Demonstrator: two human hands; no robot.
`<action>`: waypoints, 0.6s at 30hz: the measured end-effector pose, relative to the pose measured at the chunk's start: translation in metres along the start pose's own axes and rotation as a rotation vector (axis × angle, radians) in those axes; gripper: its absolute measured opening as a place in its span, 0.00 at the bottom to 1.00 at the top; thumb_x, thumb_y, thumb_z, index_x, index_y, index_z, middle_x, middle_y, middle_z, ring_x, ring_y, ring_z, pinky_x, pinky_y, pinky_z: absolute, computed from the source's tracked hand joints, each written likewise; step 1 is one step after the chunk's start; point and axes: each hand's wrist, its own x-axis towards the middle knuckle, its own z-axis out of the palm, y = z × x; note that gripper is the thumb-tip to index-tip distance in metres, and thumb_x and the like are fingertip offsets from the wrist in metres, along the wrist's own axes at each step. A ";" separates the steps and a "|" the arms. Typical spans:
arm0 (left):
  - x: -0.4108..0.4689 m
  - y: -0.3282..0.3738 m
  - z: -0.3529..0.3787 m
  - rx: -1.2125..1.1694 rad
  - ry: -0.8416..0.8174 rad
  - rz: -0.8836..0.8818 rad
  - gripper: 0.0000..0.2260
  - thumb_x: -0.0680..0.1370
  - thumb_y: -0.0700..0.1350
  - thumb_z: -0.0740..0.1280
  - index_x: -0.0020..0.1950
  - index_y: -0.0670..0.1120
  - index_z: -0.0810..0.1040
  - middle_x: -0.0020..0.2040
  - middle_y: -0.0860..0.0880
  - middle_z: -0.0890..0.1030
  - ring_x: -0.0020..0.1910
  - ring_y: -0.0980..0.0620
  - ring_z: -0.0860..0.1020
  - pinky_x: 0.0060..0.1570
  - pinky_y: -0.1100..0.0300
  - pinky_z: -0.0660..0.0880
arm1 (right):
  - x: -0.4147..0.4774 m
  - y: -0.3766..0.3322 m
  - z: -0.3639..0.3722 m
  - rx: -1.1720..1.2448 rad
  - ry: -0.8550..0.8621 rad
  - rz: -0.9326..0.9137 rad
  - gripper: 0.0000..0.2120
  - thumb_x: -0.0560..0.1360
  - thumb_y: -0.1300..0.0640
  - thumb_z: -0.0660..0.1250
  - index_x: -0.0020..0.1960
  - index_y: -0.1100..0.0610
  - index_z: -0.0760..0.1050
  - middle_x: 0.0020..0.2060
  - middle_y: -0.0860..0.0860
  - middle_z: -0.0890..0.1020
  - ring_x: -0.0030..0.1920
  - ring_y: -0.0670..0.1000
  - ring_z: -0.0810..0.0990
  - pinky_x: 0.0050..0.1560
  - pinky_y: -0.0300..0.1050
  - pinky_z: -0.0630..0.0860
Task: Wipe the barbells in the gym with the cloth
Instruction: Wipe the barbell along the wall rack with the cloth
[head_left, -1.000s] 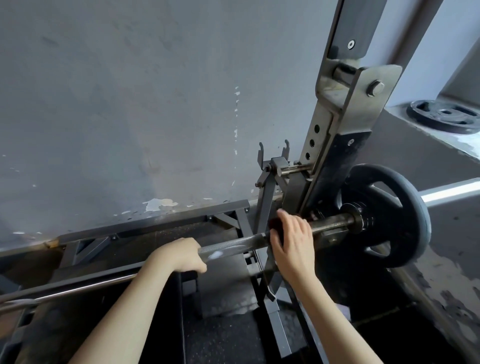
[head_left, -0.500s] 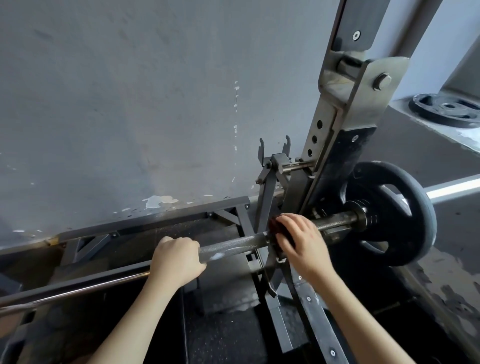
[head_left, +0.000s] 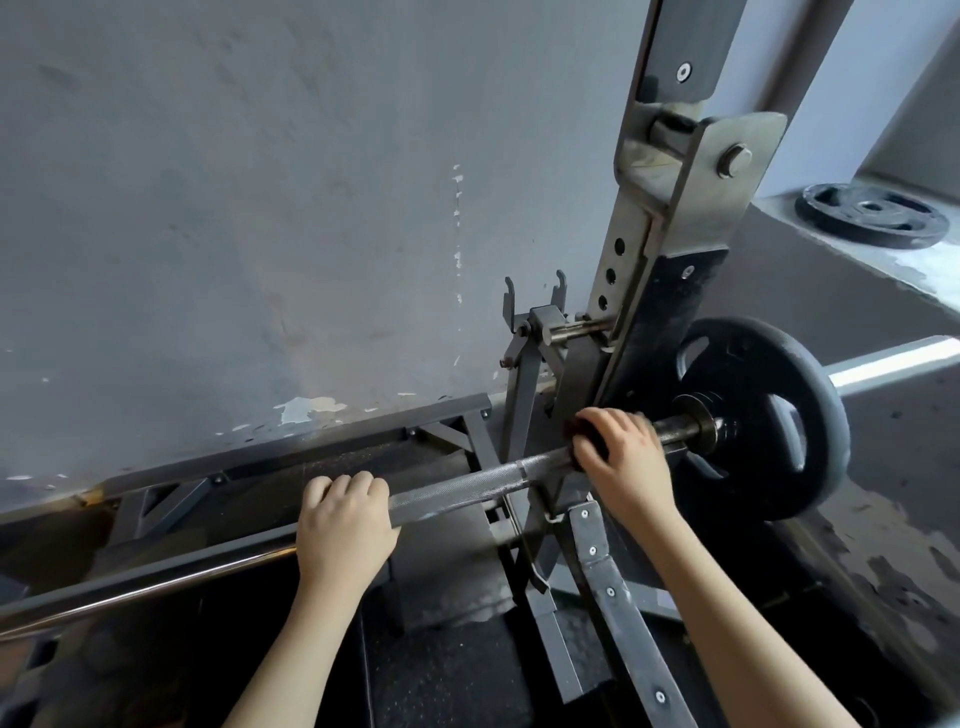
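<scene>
The barbell (head_left: 457, 480) runs from 8 o'clock to 2 o'clock across the rack (head_left: 670, 291). The left hand (head_left: 345, 527) grips its shaft bare; at 2 o'clock from it, the right hand (head_left: 621, 460) presses what seems a dark cloth (head_left: 584, 434) around the bar, beside the weight plate (head_left: 769, 415).

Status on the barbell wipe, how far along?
Done: nothing provable; no section looks visibly cleaner. In hand: the right hand presses a dark cloth around the barbell close to the rack upright, just inside the weight plate. The left hand grips the knurled shaft, steadying it. Left: the smooth shaft beyond the left hand and the outer sleeve past the plate.
</scene>
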 end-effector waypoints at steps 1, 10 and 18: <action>0.000 0.001 0.001 0.010 0.001 -0.004 0.19 0.50 0.42 0.81 0.29 0.44 0.72 0.28 0.46 0.72 0.28 0.43 0.73 0.39 0.51 0.65 | 0.003 -0.001 0.003 0.014 0.055 0.125 0.18 0.75 0.49 0.60 0.59 0.56 0.78 0.55 0.52 0.82 0.58 0.55 0.74 0.64 0.55 0.69; 0.012 -0.002 -0.015 -0.042 -0.194 0.013 0.12 0.66 0.50 0.75 0.41 0.48 0.75 0.39 0.51 0.77 0.40 0.47 0.79 0.43 0.55 0.71 | -0.015 -0.024 0.004 0.028 -0.145 -0.187 0.26 0.73 0.42 0.55 0.63 0.54 0.77 0.58 0.48 0.80 0.59 0.51 0.75 0.65 0.48 0.68; 0.045 -0.010 -0.030 -0.274 -0.846 -0.138 0.15 0.68 0.50 0.69 0.51 0.44 0.80 0.41 0.50 0.78 0.39 0.49 0.76 0.37 0.61 0.70 | -0.024 -0.044 0.035 0.063 0.158 0.055 0.15 0.75 0.50 0.59 0.54 0.56 0.79 0.52 0.51 0.80 0.56 0.55 0.74 0.63 0.52 0.68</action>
